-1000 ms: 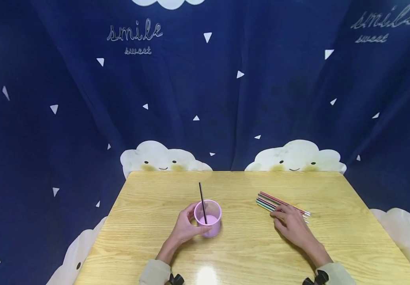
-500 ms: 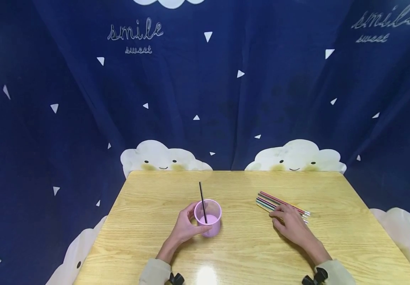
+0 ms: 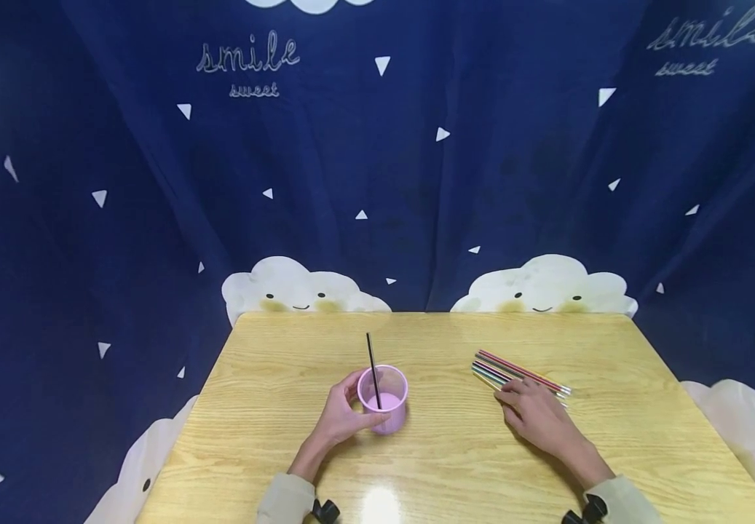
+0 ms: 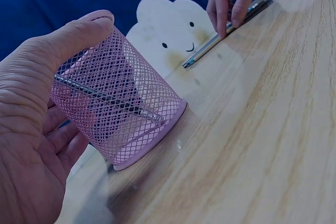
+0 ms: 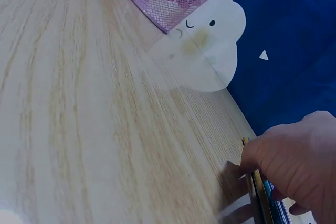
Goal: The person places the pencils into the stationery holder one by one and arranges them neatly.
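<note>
My left hand (image 3: 344, 418) grips a pink mesh pencil cup (image 3: 397, 422) that stands on the table, thumb near the rim and fingers round the far side. One black pencil (image 3: 372, 364) leans inside it; through the mesh its silver end (image 4: 149, 115) shows near the bottom. Over on the right, several pencils (image 3: 504, 362) of different colours lie side by side in a slanting row. My right hand (image 3: 537, 415) reaches down onto their near side. Its bent fingers and thumb pinch a yellow pencil (image 5: 261, 195) at the row's near edge, the fingertips partly hidden.
The pale wooden table (image 3: 272, 364) ends at the back against a dark blue curtain (image 3: 325, 160) with clouds and triangles. Bare wood (image 3: 449, 437) lies between the cup and the pencils. A black wrist strap (image 3: 325, 511) shows at the left sleeve.
The yellow pencil has come into view at the near edge of the row. My right hand has shifted very slightly left. The left hand and cup have stayed in place.
</note>
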`<state>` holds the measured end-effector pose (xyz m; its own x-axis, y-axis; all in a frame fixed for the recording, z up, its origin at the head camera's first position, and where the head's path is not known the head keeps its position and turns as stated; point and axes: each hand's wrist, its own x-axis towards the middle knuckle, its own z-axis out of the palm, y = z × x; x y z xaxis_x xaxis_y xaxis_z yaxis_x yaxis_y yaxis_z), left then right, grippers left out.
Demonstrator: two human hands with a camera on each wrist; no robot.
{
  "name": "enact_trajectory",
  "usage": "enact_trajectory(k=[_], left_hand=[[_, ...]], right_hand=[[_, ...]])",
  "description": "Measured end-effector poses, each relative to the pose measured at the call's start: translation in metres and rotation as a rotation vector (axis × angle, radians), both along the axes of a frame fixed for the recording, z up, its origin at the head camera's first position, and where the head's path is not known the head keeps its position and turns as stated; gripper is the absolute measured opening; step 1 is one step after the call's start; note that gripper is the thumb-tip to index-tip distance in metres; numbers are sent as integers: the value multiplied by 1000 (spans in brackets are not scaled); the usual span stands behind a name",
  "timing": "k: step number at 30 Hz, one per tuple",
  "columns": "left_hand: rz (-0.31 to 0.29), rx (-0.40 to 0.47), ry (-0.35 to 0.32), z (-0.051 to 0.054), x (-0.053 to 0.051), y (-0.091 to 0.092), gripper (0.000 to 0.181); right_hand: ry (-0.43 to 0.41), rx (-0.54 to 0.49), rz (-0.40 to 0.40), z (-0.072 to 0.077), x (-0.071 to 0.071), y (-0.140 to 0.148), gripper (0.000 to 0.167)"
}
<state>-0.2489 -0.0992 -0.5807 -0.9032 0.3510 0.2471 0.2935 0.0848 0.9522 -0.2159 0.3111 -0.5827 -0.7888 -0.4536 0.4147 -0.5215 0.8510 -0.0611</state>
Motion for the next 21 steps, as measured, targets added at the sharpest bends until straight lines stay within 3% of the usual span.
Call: enact_trajectory(k=[8, 21], left_hand=[[3, 8, -3, -1, 1, -2, 82], [-6, 14, 27, -5, -2, 0, 78]], right_hand=[[14, 45, -2, 0, 3, -2, 27], [120, 31, 5, -7, 4, -7, 24]])
